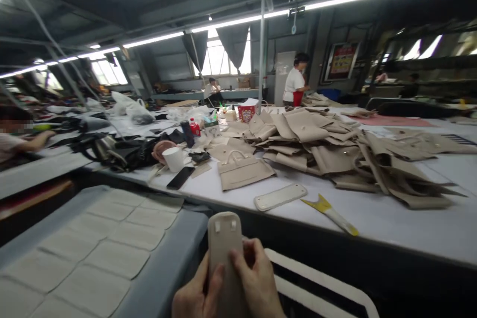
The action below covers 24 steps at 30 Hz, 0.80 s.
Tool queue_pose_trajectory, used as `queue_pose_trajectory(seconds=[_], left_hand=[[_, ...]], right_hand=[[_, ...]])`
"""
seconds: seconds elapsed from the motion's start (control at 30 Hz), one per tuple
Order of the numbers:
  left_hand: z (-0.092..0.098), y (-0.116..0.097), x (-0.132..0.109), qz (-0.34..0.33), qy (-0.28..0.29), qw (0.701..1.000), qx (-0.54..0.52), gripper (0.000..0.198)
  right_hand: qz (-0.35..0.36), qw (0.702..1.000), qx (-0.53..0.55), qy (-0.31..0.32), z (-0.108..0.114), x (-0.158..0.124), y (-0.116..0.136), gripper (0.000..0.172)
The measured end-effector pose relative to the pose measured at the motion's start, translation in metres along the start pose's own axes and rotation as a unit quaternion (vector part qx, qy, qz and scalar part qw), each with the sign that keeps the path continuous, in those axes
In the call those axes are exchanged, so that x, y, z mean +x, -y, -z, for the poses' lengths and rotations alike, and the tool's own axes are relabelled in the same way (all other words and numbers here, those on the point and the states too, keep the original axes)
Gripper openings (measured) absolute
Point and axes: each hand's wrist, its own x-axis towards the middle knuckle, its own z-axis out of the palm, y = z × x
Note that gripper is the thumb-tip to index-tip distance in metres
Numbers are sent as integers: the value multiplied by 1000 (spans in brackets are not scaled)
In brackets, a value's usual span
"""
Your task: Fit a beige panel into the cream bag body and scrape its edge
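Observation:
A long beige leather-like strip (224, 241) with a rounded end stands tilted upright before me. Two small pale tabs show near its top. My left hand (197, 290) is closed around its left edge, thumb on the face. From the other side my right hand (259, 278) grips the right edge, its thumb pressed on the front. The lower end runs out of the picture. On the white table beyond lies a similar pale strip (281, 197), with a yellow-and-white flat tool (331, 213) beside it and a beige bag panel with a handle (244, 171) behind.
A large heap of beige panels (309, 134) covers the table's middle. A phone (181, 178), white cup (174, 160) and pink fan (162, 149) stand left of it. Flat pale pieces (108, 256) lie in rows at left. Co-workers sit at left (15, 141) and stand behind (296, 82).

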Motion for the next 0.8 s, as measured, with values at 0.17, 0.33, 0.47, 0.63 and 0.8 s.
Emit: queue_pose_trajectory(seconds=[0.17, 0.33, 0.47, 0.63, 0.8], left_hand=[[-5, -12, 8, -62, -68, 995, -48, 37], [-8, -25, 0, -11, -27, 993, -115, 40], [-17, -26, -11, 62, -6, 982, -177, 47], [-23, -19, -18, 101, 6, 965, -241, 43], [-20, -17, 0, 30, -40, 969, -243, 52]], right_hand=[[83, 995, -45, 19, 6, 1, 24, 34], [92, 993, -72, 15, 6, -8, 19, 33], [92, 992, -86, 6, 13, -12, 13, 36], [82, 991, -107, 15, 21, -18, 7, 40], [72, 992, -103, 34, 22, -25, 1, 43]])
